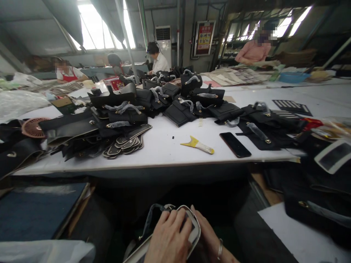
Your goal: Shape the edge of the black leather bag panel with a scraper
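Workshop bench [192, 146] heaped with black bags [123, 109]; below its edge, in the lap, left hand [168, 237] and right hand [210, 237] both grasp a white-rimmed panel [195, 228], apparently mid-fitting, steady grip needed.

I see a big workshop hall with grey walls [33, 36] and a sloped roof. Strong daylight comes through the high windows [101, 29] at the back left and through more windows [290, 23] at the right. A long white table [170, 142] runs across my view. A white standing air conditioner [163, 42] is against the back wall, beside a red poster [204, 37]. Under the table it is dark.
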`<state>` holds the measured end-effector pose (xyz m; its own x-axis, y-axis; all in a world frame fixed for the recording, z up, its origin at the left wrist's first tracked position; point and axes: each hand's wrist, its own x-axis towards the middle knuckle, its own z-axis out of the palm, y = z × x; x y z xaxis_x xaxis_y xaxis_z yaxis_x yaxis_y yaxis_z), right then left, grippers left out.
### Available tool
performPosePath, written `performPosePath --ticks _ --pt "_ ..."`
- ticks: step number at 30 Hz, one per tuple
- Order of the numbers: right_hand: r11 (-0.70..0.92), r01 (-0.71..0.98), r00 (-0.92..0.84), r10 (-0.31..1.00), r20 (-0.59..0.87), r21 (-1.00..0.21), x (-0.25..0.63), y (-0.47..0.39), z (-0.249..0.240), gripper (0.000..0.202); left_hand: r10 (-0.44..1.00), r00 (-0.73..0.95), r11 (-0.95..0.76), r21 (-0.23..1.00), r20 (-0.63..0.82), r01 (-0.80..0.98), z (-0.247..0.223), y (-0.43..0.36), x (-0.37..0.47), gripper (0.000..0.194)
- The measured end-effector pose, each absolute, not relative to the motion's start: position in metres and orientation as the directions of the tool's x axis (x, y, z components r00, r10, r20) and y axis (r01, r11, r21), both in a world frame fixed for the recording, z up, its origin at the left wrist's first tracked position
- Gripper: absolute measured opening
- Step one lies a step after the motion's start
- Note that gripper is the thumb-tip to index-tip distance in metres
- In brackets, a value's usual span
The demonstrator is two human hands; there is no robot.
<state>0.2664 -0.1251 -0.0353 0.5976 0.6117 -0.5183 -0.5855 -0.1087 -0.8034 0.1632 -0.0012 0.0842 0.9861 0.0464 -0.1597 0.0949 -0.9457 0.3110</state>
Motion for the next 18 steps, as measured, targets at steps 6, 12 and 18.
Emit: performPosePath --ticks 6,12,18 --pt "-0.329 -0.107 0.648 0.693 -0.317 -0.938 0.271 -0.156 0.019 0.055 0.012 0.989 -0.899 0.431 -0.148 0.075 0.093 0.008 0.159 0.034" --pt "-0.486 0.193 0.604 0.744 -0.287 -0.852 0.261 -0.151 0.042 0.052 0.018 1.000 -0.889 0.458 -0.026 0.028 0.097 0.014 0.160 0.018" --pt "-0.477 0.213 0.604 0.750 -0.269 -0.853 0.261 -0.150 0.047 0.056 -0.004 0.999 -0.817 0.577 0.032 -0.022 0.105 0.029 0.180 0.014"
